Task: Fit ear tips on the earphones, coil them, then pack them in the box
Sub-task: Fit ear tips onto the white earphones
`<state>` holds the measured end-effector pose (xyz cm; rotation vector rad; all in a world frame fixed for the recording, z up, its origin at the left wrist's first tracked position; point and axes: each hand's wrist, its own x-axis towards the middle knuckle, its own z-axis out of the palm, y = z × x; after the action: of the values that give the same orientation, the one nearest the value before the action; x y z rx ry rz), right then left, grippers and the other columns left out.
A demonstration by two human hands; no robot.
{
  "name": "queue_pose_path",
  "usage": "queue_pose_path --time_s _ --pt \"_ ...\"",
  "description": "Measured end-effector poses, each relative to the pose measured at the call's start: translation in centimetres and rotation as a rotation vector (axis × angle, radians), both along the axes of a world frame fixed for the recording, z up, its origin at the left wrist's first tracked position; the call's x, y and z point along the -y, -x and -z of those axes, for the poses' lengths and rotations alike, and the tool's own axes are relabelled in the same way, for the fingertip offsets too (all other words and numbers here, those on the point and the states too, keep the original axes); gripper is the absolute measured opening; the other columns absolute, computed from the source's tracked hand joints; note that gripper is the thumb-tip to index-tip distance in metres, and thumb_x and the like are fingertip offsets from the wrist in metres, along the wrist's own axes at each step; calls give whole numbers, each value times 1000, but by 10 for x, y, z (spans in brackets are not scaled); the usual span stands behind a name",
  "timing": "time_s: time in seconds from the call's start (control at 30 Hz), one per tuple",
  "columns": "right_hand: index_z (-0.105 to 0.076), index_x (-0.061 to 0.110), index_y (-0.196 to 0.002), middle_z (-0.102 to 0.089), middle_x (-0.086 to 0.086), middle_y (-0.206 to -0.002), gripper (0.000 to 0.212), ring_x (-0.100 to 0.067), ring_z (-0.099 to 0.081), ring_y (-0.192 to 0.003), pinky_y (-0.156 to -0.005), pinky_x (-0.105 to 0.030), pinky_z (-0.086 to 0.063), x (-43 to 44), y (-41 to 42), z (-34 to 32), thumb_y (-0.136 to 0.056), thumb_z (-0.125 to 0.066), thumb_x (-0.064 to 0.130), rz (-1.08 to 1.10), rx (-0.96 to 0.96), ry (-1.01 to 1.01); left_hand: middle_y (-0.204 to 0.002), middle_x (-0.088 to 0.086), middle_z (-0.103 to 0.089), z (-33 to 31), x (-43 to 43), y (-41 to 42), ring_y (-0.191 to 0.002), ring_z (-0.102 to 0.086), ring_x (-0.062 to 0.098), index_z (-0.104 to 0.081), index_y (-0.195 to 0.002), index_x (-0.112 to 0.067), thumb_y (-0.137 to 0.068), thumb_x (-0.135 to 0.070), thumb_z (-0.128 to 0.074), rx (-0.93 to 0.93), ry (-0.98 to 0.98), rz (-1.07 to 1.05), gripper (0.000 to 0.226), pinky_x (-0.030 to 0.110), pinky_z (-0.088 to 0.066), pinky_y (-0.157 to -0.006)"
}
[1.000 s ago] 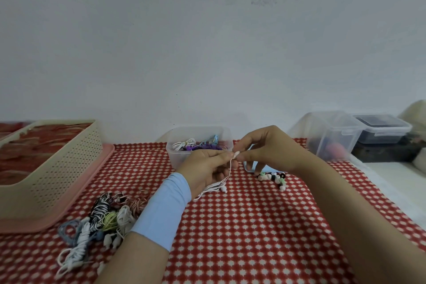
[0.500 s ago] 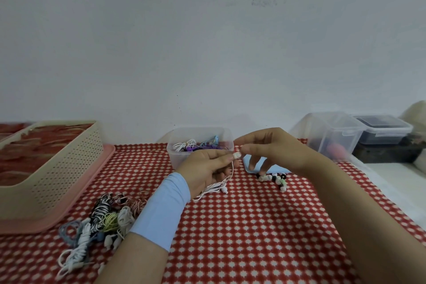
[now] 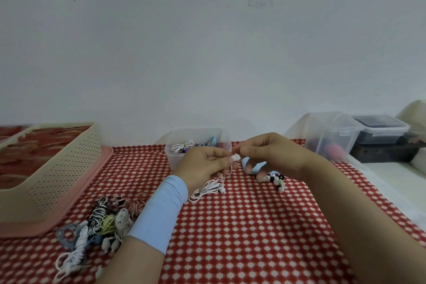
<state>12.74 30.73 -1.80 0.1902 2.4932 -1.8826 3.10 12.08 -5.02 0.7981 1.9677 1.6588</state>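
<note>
Nearest, lower left on the surface (image 3: 230,237) w/ its red-white check cloth: a loose pile (image 3: 101,219) of earphones, mixed colours, not yet packed. Left wrist wears a pale blue sleeve (image 3: 159,212). Just beyond, the white cable (image 3: 209,188) lies bunched on the cloth, uncoiled. One strand rises from it to the bud (image 3: 235,157), which is held above the surface btwn both hands, in front of the box.

Left hand (image 3: 205,163) pinches the bud from the left, thumb & forefinger curled on it. Right hand (image 3: 274,157) pinches the bud's right end w/ thumb & forefinger. Its other fingers curl down near the tips (image 3: 275,180), a small heap of black, white & green ones on the cloth. Whether a tip already sits on the bud is too small to tell.

Step, prob: fitting a tip on this bud. Next move calls for a straight push along the bud's axis, left hand bracing, till the tip seats. Then the 2nd bud, then coiling.

Bud's long axis runs approx left-right, level. Its nozzle end points right, at the right hand, & the cable drops from it to the bunch.

Further back: clear box (image 3: 177,159) w/ coiled sets inside, beige basket (image 3: 57,175) on a pink tray (image 3: 23,229) far left, lidded tubs (image 3: 332,136) far right
</note>
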Motion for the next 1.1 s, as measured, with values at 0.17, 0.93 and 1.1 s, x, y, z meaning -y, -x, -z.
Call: queue_pose_path --time_s 0.17,0.93,1.1 --pt "-78 10 -110 -76 -11 -99 25 -15 -70 -76 -57 -25 -58 -1 3 3 -86 -75 16 -31 84 100 -87 12 -76 -3 3 -1 -65 -65 7 -75 -96 -14 -84 -12 -74 -40 16 51 12 18 -54 -68" --pt "-74 21 -111 -79 0 -93 27 -15 -71 -72 -53 -23 -49 -4 -1 -10 -85 -82 20 -202 281 -368 -94 -20 -73 -12 4 -2 -92 -65 -2 -76 -93 -34 -90 -29 -68 -455 427 109 10 23 -50 -93" --pt "-74 30 -110 -78 10 -95 21 -11 -76 -77 -61 -23 -51 -11 -6 -14 -90 -76 26 -105 293 -585 -118 -20 -66 -8 4 -1 -96 -53 -3 -74 -105 -35 -89 -32 -68 -571 712 154 18 17 -38 -88"
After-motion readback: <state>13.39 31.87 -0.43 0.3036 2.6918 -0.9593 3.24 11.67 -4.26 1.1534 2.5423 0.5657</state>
